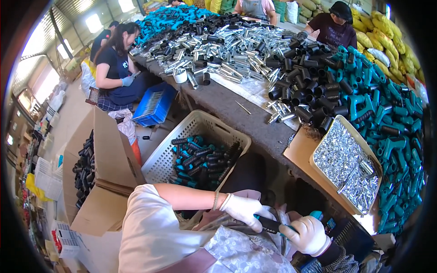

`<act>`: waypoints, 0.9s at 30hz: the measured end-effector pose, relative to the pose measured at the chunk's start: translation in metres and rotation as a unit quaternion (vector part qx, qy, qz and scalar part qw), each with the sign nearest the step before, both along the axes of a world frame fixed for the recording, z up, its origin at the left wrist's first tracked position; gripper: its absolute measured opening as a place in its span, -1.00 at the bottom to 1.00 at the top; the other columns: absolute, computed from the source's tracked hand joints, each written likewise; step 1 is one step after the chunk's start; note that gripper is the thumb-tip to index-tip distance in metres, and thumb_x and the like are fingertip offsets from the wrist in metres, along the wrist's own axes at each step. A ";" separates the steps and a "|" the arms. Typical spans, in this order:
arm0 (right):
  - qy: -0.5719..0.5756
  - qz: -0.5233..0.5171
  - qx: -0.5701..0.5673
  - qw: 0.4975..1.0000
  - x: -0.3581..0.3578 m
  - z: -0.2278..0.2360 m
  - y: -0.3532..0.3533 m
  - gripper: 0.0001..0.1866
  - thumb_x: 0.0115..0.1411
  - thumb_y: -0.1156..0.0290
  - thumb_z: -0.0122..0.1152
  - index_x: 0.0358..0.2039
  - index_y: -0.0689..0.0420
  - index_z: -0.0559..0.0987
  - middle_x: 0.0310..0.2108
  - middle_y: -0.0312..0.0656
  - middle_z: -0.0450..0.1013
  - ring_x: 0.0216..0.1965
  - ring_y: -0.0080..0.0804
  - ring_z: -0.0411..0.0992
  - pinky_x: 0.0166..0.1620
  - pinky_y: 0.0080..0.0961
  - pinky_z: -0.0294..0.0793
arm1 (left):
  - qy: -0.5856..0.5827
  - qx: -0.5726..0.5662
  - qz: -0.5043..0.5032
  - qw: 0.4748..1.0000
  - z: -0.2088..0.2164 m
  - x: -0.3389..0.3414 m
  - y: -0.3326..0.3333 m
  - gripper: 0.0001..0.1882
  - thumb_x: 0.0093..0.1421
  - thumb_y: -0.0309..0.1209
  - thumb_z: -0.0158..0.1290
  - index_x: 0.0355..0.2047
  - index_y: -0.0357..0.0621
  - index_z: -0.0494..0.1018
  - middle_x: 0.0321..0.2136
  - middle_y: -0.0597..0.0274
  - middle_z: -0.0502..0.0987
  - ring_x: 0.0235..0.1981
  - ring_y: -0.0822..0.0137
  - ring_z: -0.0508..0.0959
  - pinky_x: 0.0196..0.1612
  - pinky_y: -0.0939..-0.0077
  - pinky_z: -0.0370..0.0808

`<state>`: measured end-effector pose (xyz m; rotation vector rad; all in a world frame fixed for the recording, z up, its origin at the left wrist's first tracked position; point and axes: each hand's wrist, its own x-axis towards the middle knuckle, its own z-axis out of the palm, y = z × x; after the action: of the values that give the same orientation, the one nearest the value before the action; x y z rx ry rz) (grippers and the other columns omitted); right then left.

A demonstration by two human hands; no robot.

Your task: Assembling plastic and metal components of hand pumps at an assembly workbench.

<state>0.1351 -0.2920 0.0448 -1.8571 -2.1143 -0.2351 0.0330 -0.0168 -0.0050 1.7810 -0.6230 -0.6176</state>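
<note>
In white gloves, both my hands work close to my lap on one teal plastic part with a black ribbed sleeve [269,224]. My left hand [243,210] pinches the left end of the black sleeve. Closed around the teal body, my right hand [307,235] hides most of it; a teal end [316,214] sticks out above the fingers. Just beyond my hands stands a cream perforated basket [157,157] holding a heap of similar teal-and-black pieces [200,159].
A workbench [227,101] is heaped with silver metal tubes [246,45], black sleeves [300,86] and teal plastic bodies [396,150]. A tray of small metal parts [341,152] sits near right. An open cardboard box [111,154] and blue crate [154,103] stand left. A co-worker [116,68] sits beyond.
</note>
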 end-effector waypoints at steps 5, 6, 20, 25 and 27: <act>0.325 -0.138 -0.045 0.935 -0.007 -0.008 -0.005 -0.53 -0.03 0.41 0.42 -0.02 0.04 0.65 -0.43 -0.18 0.51 -0.44 -0.24 0.53 -0.33 -0.42 0.54 | -0.094 0.206 0.009 0.974 0.052 0.007 0.001 -0.39 0.20 -0.10 0.16 0.23 -0.02 0.38 -0.17 -0.06 0.61 -0.30 -0.09 0.64 -0.16 0.13 0.58; 0.455 -0.150 -0.037 0.877 -0.007 -0.015 -0.007 -0.52 -0.01 0.43 0.40 0.00 0.07 0.65 -0.38 -0.13 0.56 -0.41 -0.25 0.56 -0.29 -0.42 0.56 | -0.152 0.288 0.003 0.945 0.064 0.009 0.001 -0.40 0.21 -0.08 0.15 0.23 0.03 0.37 -0.24 -0.03 0.62 -0.36 -0.10 0.66 -0.23 0.08 0.59; 0.284 -0.159 -0.030 0.945 -0.008 0.010 0.014 -0.46 0.07 0.30 0.41 0.09 0.09 0.56 -0.30 -0.09 0.59 -0.30 -0.10 0.60 -0.25 -0.30 0.60 | -0.160 0.322 -0.006 0.933 0.074 0.025 0.019 -0.45 0.21 -0.13 0.14 0.20 0.12 0.36 -0.30 0.06 0.63 -0.32 -0.03 0.67 -0.27 0.12 0.60; 0.242 -0.157 0.006 0.957 -0.004 -0.002 0.010 -0.46 0.02 0.35 0.40 0.07 0.14 0.58 -0.10 -0.02 0.57 -0.19 -0.05 0.59 -0.11 -0.31 0.62 | -0.178 0.218 0.078 0.956 0.012 0.029 0.003 -0.46 0.19 -0.13 0.17 0.16 0.06 0.42 -0.22 0.01 0.64 -0.25 -0.06 0.66 -0.18 0.17 0.59; 0.366 -0.185 0.011 0.912 -0.001 -0.003 0.003 -0.48 0.09 0.39 0.36 0.09 0.21 0.56 -0.02 -0.03 0.57 -0.03 -0.13 0.59 0.04 -0.34 0.59 | -0.290 0.192 0.146 0.926 -0.036 0.036 -0.006 -0.45 0.17 -0.16 0.20 0.16 0.04 0.42 -0.23 0.02 0.64 -0.26 -0.05 0.66 -0.21 0.16 0.60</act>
<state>0.1345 -0.2888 0.0414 -1.9096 -1.2478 0.3161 0.0694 -0.0228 -0.0408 2.3988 -0.6364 0.0146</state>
